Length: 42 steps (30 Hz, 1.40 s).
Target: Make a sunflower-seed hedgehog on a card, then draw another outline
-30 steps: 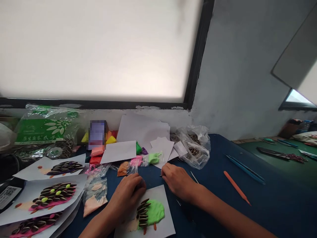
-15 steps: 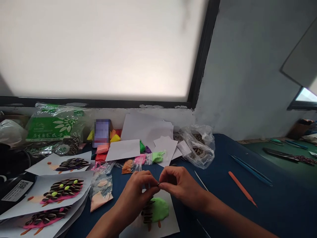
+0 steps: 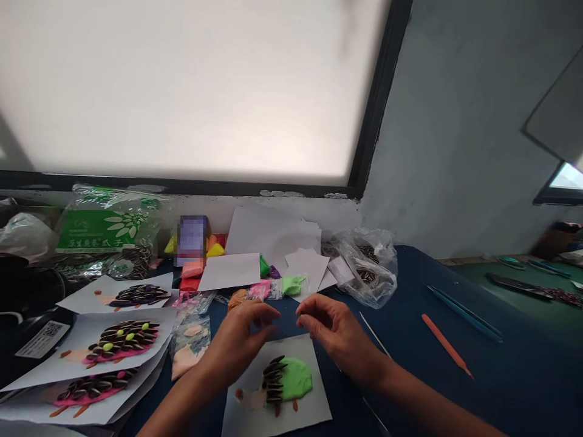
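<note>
L hand point(image 3: 241, 340) was over the white card's point(image 3: 316, 409) upper left, thumb & fingers a bit apart. R hand point(image 3: 339, 334) was nr its upper right, fingertips close to thumb, cdn't tell if it held anything. Card lay on the blue table point(image 3: 523, 388) btwn the forearms w/ green clay point(image 3: 297, 380), dark seeds point(image 3: 273, 379) along its left side.
</note>
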{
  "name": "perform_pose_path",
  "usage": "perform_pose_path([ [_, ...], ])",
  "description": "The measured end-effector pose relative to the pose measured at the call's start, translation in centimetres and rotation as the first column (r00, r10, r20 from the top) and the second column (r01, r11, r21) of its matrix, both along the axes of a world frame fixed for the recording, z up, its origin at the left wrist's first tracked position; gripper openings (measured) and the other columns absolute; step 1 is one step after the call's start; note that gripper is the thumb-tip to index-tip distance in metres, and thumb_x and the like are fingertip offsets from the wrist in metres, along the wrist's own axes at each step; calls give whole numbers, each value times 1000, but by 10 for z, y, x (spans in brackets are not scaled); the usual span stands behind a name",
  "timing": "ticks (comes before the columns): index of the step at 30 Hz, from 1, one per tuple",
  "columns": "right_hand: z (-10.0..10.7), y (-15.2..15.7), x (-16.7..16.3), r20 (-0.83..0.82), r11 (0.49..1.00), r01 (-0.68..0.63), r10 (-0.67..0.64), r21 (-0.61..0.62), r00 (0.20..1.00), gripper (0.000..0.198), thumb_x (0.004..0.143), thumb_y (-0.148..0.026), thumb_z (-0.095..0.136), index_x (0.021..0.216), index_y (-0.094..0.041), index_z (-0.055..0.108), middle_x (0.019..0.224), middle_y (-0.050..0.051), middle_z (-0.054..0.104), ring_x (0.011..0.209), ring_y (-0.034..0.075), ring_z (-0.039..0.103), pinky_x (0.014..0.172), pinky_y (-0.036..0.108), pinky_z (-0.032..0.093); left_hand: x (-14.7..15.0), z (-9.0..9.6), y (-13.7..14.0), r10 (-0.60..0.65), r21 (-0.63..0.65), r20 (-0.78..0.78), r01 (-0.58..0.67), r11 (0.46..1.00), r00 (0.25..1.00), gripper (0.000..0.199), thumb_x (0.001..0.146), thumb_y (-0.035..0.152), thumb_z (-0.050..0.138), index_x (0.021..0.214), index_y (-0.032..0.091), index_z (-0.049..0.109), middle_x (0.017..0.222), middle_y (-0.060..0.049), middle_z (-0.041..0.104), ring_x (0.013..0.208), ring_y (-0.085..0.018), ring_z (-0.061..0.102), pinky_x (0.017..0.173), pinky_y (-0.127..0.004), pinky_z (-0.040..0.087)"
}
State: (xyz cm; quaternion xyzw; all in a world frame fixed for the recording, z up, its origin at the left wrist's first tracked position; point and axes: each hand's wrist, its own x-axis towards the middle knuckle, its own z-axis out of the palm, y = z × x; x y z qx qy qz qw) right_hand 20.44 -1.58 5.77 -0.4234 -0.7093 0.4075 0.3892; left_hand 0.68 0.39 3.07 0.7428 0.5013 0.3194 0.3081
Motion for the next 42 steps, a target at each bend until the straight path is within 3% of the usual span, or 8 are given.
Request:
perform_pose_path([
  [6,-6,-4,3,216,993,-100,85,61,973,19,87,-15,55,87,-19,74,84,3,66,77,14,60,68,24,45,-17,-15,8,-60,-131,-173,38,991,983,15,70,24,59,81,20,68,84,-2,61,77,-19,55,68,-28,42],
  [9,-10,-9,1,297,996,-85,75,20,952,15,82,-11,60,81,-16,73,73,1,67,67,12,59,61,22,42,-15,-18,7,-66,-115,-191,45,992,979,12,70,24,59,78,20,67,85,-2,60,82,-20,54,71,-28,41],
  [13,-16,-13,-2,393,990,-101,54,98,918,12,77,-7,63,75,-15,71,72,0,67,66,12,58,61,21,40,-12,-14,4,-51,-90,-170,36,995,984,7,69,20,59,74,19,64,80,-1,58,79,-19,53,70,-28,40],
  [17,-22,-13,-2,414,982,-119,46,150,909,16,80,-6,59,81,-16,71,77,1,69,71,12,60,65,21,40,-10,-10,3,-78,-46,-173,71,996,982,10,69,15,58,71,19,67,77,-1,57,78,-18,53,68,-26,39],
  [21,-24,-14,-1,433,976,-132,44,176,900,15,80,-7,58,79,-16,70,75,1,65,68,12,57,63,21,39,-10,-12,4,-112,-88,-130,101,991,985,15,72,17,57,70,19,71,73,-1,57,71,-15,53,64,-25,39],
  [42,-33,-16,-6,434,970,-140,40,200,900,15,79,-8,56,77,-18,67,73,0,63,66,12,57,61,21,39,-14,-17,7,-144,-92,-116,134,987,983,19,75,20,55,74,21,74,75,-1,62,72,-15,55,64,-25,39],
])
